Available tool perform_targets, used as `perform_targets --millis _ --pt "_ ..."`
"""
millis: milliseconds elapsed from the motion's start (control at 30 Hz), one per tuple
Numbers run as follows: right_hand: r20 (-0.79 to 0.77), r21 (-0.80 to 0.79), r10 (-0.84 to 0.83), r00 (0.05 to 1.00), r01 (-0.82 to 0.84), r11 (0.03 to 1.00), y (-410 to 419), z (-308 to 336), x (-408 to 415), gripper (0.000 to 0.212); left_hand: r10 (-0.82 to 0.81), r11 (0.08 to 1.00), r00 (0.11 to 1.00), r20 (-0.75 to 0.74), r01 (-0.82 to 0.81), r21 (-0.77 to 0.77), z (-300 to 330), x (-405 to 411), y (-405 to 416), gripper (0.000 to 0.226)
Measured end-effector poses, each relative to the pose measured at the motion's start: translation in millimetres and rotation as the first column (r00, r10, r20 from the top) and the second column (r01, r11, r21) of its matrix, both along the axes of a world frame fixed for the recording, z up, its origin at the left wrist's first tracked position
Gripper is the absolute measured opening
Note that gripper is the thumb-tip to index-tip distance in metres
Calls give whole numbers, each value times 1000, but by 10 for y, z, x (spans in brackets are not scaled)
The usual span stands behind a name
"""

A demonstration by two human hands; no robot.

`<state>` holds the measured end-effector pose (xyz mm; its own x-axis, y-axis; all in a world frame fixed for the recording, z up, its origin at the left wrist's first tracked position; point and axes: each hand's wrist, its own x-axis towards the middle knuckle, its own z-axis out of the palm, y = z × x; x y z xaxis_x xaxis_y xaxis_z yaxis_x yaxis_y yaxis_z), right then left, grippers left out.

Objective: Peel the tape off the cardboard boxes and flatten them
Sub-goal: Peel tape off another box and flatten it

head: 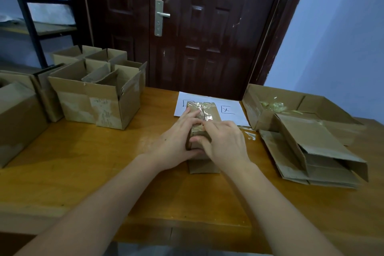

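Dim, bluish cast. Glare on door (187, 27) at 12 o'clock and tape (204, 110). Wide-angle bending at edges; soft focus throughout.

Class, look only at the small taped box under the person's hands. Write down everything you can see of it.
The small taped box is brown cardboard, closed, lying on the wooden table with its far end on a white paper sheet. Shiny clear tape runs along its top seam and across it. The left hand holds its left side; the right hand picks at the tape on top.
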<state>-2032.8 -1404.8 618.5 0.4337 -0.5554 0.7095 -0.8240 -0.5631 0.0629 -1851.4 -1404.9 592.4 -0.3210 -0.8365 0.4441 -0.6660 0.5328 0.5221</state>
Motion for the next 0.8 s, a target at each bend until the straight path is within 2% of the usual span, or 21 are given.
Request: perform_targets --millis 100,200,400,533,567,633,733,800 --pt "-9 -70 38 999 -38 997 -77 -43 -14 39 10 1000 1000 17 -11 12 8 -1 -3 78" --pt "16 -130 18 1000 -16 991 -91 -104 4 32 8 1000 1000 9 -8 30 14 -6 4 77" --pt "114 -82 -41 993 50 995 71 -7 79 29 9 999 1000 12 -10 37 12 -1 14 78" --pt "97 229 -90 991 66 971 186 45 66 57 -12 999 1000 -21 12 33 2 -3 12 77" --pt "94 237 -96 991 72 969 185 23 64 57 -12 999 1000 -29 12 33 0 -6 15 77" --pt "159 188 -48 986 17 982 161 -25 80 45 -8 999 999 -35 10 33 0 -12 19 82" --pt "330 150 96 939 -152 977 114 -75 142 26 -16 999 999 -40 18 33 -5 0 6 92" --pt "393 119 133 910 -193 974 89 -90 154 12 -24 999 999 -34 25 27 -13 11 -4 95"
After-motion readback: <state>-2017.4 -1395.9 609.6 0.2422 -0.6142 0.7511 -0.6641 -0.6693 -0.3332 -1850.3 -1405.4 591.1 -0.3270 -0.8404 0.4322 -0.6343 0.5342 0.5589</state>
